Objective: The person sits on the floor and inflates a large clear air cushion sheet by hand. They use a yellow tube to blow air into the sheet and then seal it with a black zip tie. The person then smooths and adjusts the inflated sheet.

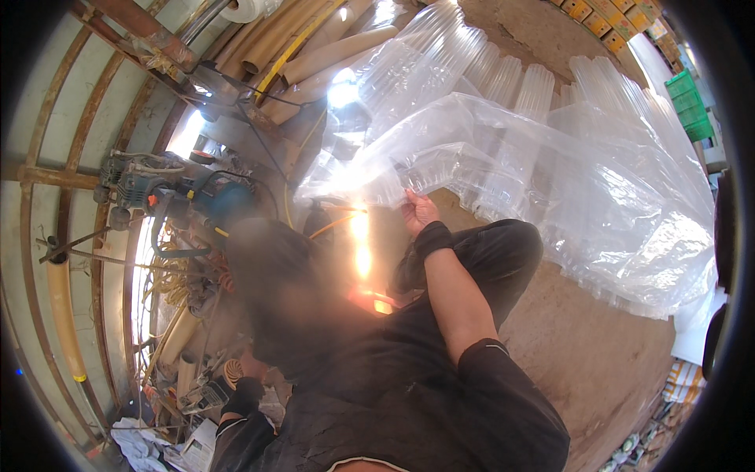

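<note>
My right hand point(421, 213) is closed on the near edge of a large sheet of clear plastic film point(503, 157), thumb and fingers pinching it. The film spreads away to the right in wrinkled folds. Beneath and beyond it lie several long clear plastic bundles with ribbed sides point(533, 93). Low on the left, beside my thigh, my left hand point(250, 366) hangs away from the film; its fingers are largely hidden and blurred. A round ridged tan object point(233, 372) is close to it. A bright orange-white glare point(360, 244) streaks down between my legs.
At the left stands a blue-green motor machine point(220, 195) with hoses and cables. Brown cardboard tubes point(338, 55) lie at the back. A green crate point(687, 106) and yellow boxes point(602, 22) are at the far right. Tools and scraps clutter the lower left.
</note>
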`<state>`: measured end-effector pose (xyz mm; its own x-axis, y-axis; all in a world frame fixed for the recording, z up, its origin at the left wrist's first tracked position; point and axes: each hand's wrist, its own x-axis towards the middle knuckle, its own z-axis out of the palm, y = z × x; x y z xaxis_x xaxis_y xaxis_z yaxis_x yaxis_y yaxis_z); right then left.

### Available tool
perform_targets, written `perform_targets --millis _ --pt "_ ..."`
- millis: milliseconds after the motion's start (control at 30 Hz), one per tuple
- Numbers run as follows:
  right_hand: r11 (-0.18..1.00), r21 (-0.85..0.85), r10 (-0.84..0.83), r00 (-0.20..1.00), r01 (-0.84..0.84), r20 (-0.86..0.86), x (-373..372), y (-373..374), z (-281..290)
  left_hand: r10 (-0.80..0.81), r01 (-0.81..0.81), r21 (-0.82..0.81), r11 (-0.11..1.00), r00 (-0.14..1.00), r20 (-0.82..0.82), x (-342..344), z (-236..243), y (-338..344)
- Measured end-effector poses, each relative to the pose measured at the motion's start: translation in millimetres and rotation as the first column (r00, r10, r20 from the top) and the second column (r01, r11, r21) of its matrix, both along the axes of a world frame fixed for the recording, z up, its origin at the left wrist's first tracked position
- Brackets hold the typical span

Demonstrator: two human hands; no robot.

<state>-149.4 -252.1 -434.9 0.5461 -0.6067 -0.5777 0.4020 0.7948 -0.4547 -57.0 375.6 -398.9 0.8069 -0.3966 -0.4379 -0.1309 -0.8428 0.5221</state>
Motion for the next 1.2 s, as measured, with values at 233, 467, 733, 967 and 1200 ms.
perform_targets --millis 233,467,733,967,1200 --pt "1.0 -0.015 -0.007 1.0 0.007 -0.01 -1 2 0 -0.067 0.064 0.068 0.996 0.997 0.033 -3 -1 5" --pt "1.0 -0.007 0.003 1.0 -0.003 0.006 0 5 7 -0.068 0.065 0.047 0.997 0.996 0.061 -2 -19 20" --pt "1.0 0.011 -0.001 1.0 0.001 -0.016 1 5 10 0.164 -0.165 -0.013 0.986 0.984 -0.067 -10 53 -40" --pt "0.999 -0.001 0.038 0.999 -0.038 0.009 0 7 19 0.118 -0.118 0.049 0.992 0.993 0.002 -8 73 -61" --pt "1.0 -0.006 0.013 0.993 -0.014 -0.115 1 12 29 0.119 -0.119 -0.017 0.993 0.993 0.0 -11 84 -67"
